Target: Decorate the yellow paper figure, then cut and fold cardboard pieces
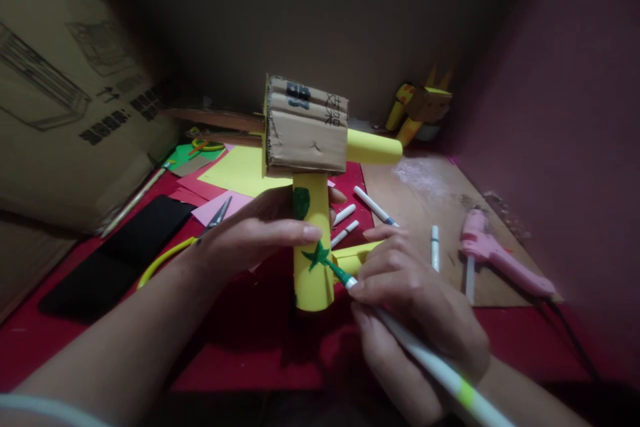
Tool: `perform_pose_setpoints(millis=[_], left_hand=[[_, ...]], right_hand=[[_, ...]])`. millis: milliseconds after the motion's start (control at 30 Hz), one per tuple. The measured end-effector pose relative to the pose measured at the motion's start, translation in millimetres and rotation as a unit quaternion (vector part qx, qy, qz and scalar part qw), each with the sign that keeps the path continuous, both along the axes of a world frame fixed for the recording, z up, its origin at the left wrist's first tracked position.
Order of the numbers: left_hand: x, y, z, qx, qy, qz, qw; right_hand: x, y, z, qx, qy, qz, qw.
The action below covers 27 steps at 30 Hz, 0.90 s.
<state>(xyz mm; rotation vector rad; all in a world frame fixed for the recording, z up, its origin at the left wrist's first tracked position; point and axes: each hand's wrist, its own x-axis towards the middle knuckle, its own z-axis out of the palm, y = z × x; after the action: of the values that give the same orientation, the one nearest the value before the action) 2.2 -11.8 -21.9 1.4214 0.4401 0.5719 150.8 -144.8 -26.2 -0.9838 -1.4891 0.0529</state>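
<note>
A craft figure with a brown cardboard box body (307,130) and yellow paper tubes stands up in the middle of the view. My left hand (250,233) is closed around its downward yellow tube (314,290), thumb across the front. That tube carries a green patch and a green star (317,255). In my right hand (410,300) is a white-barrelled green marker (425,353), gripped like a pen, its green tip touching the star's right side. Another yellow tube (375,145) sticks out to the right of the box. Most of my left fingers are hidden behind the figure.
On the red tabletop lie a black phone-like slab (120,253), yellow-handled scissors (165,260), and coloured paper (245,170). To the right, a pink glue gun (495,247) and several capped markers (435,247) lie near a brown board (415,193). A cardboard animal (427,107) stands behind.
</note>
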Motion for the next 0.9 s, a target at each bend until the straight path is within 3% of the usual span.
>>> perform_pose_setpoints(millis=[67, 233, 567, 700, 833, 900], left_hand=[[-0.5, -0.2, 0.7, -0.004, 0.006, -0.001, 1.000], [-1.4, -1.2, 4.3, 0.019, 0.024, -0.003, 1.000], [-1.0, -2.0, 6.4, 0.034, 0.011, 0.001, 0.999], [-1.1, -4.0, 8.5, 0.020, 0.016, 0.014, 1.000], [-1.8, -4.1, 9.0, -0.004, 0.024, 0.005, 1.000], [-2.3, -3.7, 8.1, -0.012, 0.025, 0.003, 1.000]], right_hand=[[-1.1, 1.2, -0.9, 0.016, 0.012, -0.012, 1.000], [2.7, -1.7, 3.9, -0.044, -0.039, 0.015, 0.998], [-5.9, 0.7, -0.9, -0.031, 0.008, -0.011, 0.999], [-4.7, 2.5, -2.3, 0.021, 0.019, -0.031, 0.999], [1.1, 0.6, 1.8, -0.047, -0.039, 0.007, 0.998], [1.2, -1.3, 3.0, -0.048, -0.033, 0.008, 0.998]])
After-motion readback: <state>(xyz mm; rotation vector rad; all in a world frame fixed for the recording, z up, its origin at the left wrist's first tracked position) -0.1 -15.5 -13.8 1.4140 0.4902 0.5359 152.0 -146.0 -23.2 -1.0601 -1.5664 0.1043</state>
